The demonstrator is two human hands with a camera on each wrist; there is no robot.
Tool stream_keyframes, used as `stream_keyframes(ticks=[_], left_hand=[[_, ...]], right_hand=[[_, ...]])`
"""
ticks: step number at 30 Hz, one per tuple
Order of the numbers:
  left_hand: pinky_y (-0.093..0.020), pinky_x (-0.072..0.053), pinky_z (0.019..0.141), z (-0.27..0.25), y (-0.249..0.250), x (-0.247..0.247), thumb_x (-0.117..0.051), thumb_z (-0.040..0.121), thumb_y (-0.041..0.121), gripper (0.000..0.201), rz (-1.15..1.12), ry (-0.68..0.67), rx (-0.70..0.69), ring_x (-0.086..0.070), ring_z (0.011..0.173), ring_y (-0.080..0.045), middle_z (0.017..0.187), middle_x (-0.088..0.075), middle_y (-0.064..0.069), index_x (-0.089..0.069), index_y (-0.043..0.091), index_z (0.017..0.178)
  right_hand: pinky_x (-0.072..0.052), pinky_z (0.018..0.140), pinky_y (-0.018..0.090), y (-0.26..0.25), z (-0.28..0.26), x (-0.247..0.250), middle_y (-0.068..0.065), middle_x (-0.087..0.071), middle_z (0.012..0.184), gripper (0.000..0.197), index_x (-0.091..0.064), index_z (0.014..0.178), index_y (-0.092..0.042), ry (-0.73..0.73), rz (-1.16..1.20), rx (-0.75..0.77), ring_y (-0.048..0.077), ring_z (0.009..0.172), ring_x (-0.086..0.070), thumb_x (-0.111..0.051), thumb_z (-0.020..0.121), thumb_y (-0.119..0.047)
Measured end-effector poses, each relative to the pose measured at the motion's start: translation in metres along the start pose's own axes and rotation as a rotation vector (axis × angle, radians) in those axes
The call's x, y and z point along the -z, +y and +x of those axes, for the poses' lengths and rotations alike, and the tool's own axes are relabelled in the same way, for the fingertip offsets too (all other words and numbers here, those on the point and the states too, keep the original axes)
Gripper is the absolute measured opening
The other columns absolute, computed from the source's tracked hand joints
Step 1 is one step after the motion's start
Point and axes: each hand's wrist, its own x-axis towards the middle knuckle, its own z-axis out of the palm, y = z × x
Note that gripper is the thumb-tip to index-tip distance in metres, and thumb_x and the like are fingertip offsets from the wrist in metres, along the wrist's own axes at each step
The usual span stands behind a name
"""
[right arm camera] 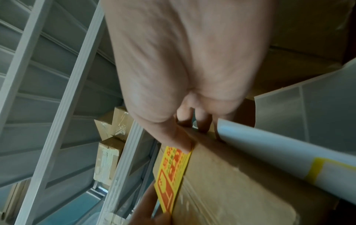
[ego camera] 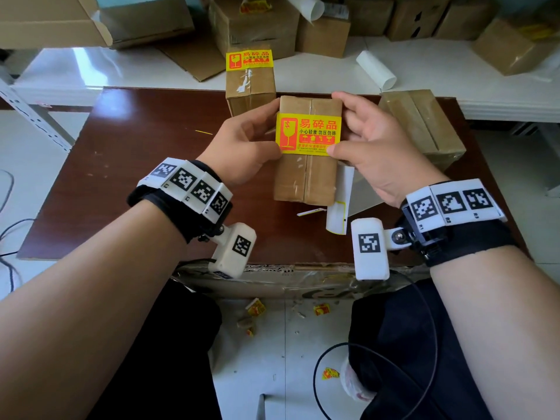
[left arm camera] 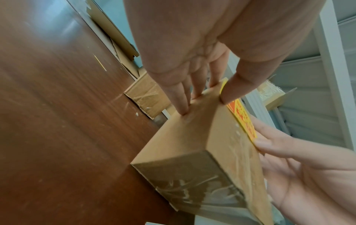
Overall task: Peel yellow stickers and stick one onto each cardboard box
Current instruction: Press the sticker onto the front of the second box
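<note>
A taped cardboard box [ego camera: 306,180] lies on the dark wooden table [ego camera: 121,177], a yellow and orange fragile sticker [ego camera: 309,133] across its top. My left hand [ego camera: 251,137] lies on the box's left side; in the left wrist view its fingers [left arm camera: 181,97] press straight against that side and the thumb sits on the sticker [left arm camera: 244,120] at the edge. My right hand [ego camera: 363,137] rests along the right side, thumb on the sticker's lower right corner [right arm camera: 173,175]. Behind stands a second box [ego camera: 250,86] bearing a sticker [ego camera: 250,60]. To the right lies a box [ego camera: 424,125] with none.
White backing paper [ego camera: 341,204] with a yellow edge lies under the box's right side, curled in the right wrist view [right arm camera: 279,152]. More cardboard boxes [ego camera: 254,22] and a white paper roll [ego camera: 375,69] crowd the white shelf behind. Sticker scraps and a black cable lie on the floor.
</note>
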Motion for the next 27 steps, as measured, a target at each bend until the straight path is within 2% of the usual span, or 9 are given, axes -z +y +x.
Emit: stream_keyframes(ticks=[3,6,7,9,11,15,17,22,27], left_hand=[[-0.024,-0.054,0.081,-0.003,0.0,0.002,-0.052,0.067,-0.014,0.093,-0.038,0.029,0.045,-0.059,0.139,-0.026,0.15,-0.062,-0.01,-0.045,0.008,0.157],[-0.028,-0.042,0.07,-0.006,0.001,0.001,-0.046,0.071,-0.007,0.085,-0.097,0.08,0.074,-0.064,0.12,-0.021,0.141,-0.068,-0.011,-0.054,0.014,0.153],[-0.027,-0.047,0.07,-0.007,0.002,-0.001,-0.047,0.075,-0.002,0.078,-0.106,0.106,0.078,-0.065,0.111,-0.021,0.137,-0.07,-0.012,-0.057,0.016,0.151],[-0.033,-0.061,0.084,-0.006,0.003,-0.008,-0.057,0.09,0.005,0.058,-0.096,0.189,0.064,-0.071,0.105,-0.017,0.126,-0.076,-0.01,-0.061,0.014,0.146],[-0.035,-0.063,0.094,-0.004,0.0,-0.015,-0.067,0.099,0.007,0.042,-0.055,0.265,0.02,-0.076,0.105,-0.014,0.118,-0.079,-0.006,-0.064,0.009,0.141],[-0.031,-0.062,0.093,0.003,-0.004,-0.021,-0.081,0.093,0.017,0.046,0.123,0.322,-0.03,-0.076,0.105,-0.009,0.118,-0.076,0.0,-0.061,0.006,0.133],[-0.036,-0.063,0.094,0.004,-0.005,-0.022,-0.085,0.089,0.022,0.049,0.195,0.339,-0.043,-0.076,0.104,-0.009,0.119,-0.075,0.003,-0.061,0.01,0.13],[-0.039,-0.061,0.098,0.005,-0.006,-0.018,-0.086,0.084,0.026,0.052,0.266,0.335,-0.07,-0.074,0.109,-0.009,0.122,-0.073,0.006,-0.061,0.013,0.129],[-0.038,-0.057,0.106,0.009,-0.005,-0.006,-0.08,0.084,0.007,0.06,0.169,0.232,0.012,-0.07,0.121,-0.016,0.129,-0.073,-0.004,-0.06,0.008,0.141]], right_hand=[[-0.053,0.114,0.038,-0.001,-0.002,0.005,0.001,-0.054,0.163,0.094,-0.034,0.168,-0.019,-0.06,0.024,-0.006,0.013,0.14,-0.062,-0.058,0.087,0.023],[-0.056,0.099,0.029,-0.005,-0.005,0.003,-0.003,-0.056,0.161,0.095,-0.035,0.167,-0.019,-0.065,0.058,-0.015,0.012,0.14,-0.062,-0.056,0.083,0.018],[-0.056,0.097,0.029,-0.007,-0.006,0.0,-0.005,-0.061,0.157,0.091,-0.04,0.165,-0.021,-0.042,0.083,-0.021,0.012,0.137,-0.064,-0.059,0.082,0.009],[-0.058,0.104,0.035,-0.009,-0.005,-0.007,-0.006,-0.072,0.143,0.077,-0.05,0.158,-0.02,0.046,0.149,-0.025,0.012,0.129,-0.07,-0.066,0.084,-0.006],[-0.06,0.105,0.038,-0.009,-0.005,-0.016,-0.005,-0.076,0.134,0.064,-0.055,0.153,-0.017,0.142,0.145,0.002,0.01,0.12,-0.074,-0.074,0.092,-0.013],[-0.062,0.104,0.039,-0.006,-0.006,-0.031,-0.003,-0.075,0.133,0.061,-0.056,0.145,-0.018,0.252,0.023,0.075,0.006,0.115,-0.075,-0.083,0.091,-0.024],[-0.062,0.104,0.04,-0.005,-0.004,-0.034,-0.002,-0.072,0.139,0.063,-0.056,0.145,-0.021,0.258,-0.025,0.085,0.006,0.12,-0.073,-0.083,0.088,-0.027],[-0.062,0.104,0.036,-0.003,0.001,-0.028,0.002,-0.07,0.141,0.063,-0.055,0.148,-0.018,0.223,-0.018,0.06,0.006,0.117,-0.075,-0.079,0.09,-0.008],[-0.061,0.099,0.028,-0.002,0.001,-0.014,-0.005,-0.072,0.137,0.068,-0.048,0.154,-0.014,0.122,-0.018,0.016,0.007,0.118,-0.074,-0.068,0.094,0.011]])
